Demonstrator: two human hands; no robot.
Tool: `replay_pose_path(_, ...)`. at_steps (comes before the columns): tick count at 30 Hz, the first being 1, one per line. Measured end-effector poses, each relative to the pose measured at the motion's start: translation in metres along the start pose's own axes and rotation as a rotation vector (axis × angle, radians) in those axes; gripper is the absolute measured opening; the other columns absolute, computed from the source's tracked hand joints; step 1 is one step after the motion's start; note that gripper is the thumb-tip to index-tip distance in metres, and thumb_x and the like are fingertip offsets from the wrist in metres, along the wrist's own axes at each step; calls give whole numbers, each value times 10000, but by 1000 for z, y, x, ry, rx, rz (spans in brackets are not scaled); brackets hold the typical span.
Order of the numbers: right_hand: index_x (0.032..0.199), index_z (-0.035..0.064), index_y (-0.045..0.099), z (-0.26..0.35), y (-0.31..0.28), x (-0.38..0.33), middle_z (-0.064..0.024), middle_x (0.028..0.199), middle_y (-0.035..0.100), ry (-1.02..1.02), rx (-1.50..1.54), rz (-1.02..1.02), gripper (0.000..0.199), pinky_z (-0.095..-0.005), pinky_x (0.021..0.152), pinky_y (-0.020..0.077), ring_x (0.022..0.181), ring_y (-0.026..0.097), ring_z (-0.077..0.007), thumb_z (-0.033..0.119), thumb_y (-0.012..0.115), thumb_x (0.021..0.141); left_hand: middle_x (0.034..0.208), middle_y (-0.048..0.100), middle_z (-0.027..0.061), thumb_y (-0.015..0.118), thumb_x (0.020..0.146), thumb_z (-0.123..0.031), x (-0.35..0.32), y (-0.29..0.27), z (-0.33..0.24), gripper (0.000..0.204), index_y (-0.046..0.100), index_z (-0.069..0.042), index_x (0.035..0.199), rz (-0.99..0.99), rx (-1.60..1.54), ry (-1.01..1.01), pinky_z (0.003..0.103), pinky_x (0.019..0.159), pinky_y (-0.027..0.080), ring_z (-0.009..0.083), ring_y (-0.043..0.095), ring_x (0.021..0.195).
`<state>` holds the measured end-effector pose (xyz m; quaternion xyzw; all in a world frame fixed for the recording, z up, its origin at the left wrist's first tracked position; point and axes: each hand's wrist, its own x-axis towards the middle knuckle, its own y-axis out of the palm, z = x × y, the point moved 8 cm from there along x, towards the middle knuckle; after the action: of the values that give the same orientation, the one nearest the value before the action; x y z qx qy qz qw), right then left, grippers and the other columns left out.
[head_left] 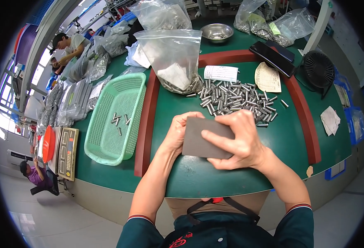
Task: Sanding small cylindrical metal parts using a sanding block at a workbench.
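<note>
A flat, dark grey square pad (202,138) is tilted up in front of me above the green tabletop. My right hand (242,140) grips it from the right, index finger lying across its face. At its upper left edge my left hand (177,131) is curled, the fingers partly behind the pad; whatever they pinch is hidden. Just beyond both hands lies a heap of short metal pins (227,97). To its left stands a clear zip bag (171,58) with more pins and a white paper inside.
Red-brown rails (146,124) frame the work area. Left of them sits a green plastic basket (93,136) holding several pins, beside a scale (68,151). Around the far side are paper tags (269,78), a black phone (271,59), a small fan (317,70) and a metal bowl (217,32).
</note>
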<state>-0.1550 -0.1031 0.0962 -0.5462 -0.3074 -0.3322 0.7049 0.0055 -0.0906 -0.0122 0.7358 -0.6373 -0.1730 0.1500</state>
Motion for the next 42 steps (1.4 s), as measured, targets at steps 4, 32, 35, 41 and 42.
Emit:
replay_pose_path(4,1071,74,711,-55,-18,-1,-141,990,575,295,-194,-73,567,-409,792,436,872,558,-295,219,776,526,954,686,35,663,899,-62,-2,2,-8,153,693,-1,1036,134,57,96,247,787,489,84,598,893)
replay_pose_path(32,1080,102,702,-55,-28,-8,-144,992,568,248,-264,-224,601,-420,748,425,862,552,-297,236,793,502,1005,700,58,662,911,-85,-4,-1,-3,213,685,14,1098,94,-8,53,267,816,508,102,621,917)
replay_pose_path(35,1067,111,730,-2,-8,1,-145,1010,602,92,-16,-83,584,-382,766,414,856,546,-270,285,784,513,961,706,43,669,907,-93,-2,10,-2,193,693,-8,1078,3,-50,2,260,804,524,111,650,871)
replay_pose_path(41,1094,68,710,-44,-15,-8,-158,1006,584,215,-181,-146,618,-404,776,443,863,550,-305,235,780,503,993,701,71,669,913,-106,-3,-11,-1,191,684,11,1063,30,0,40,262,836,516,123,645,941)
replay_pose_path(42,1081,87,724,-25,-14,-4,-157,1017,596,132,-63,-131,612,-387,762,435,854,551,-296,265,790,499,993,701,71,669,913,-106,-1,-4,-4,191,684,11,1063,34,-9,42,262,836,516,123,645,941)
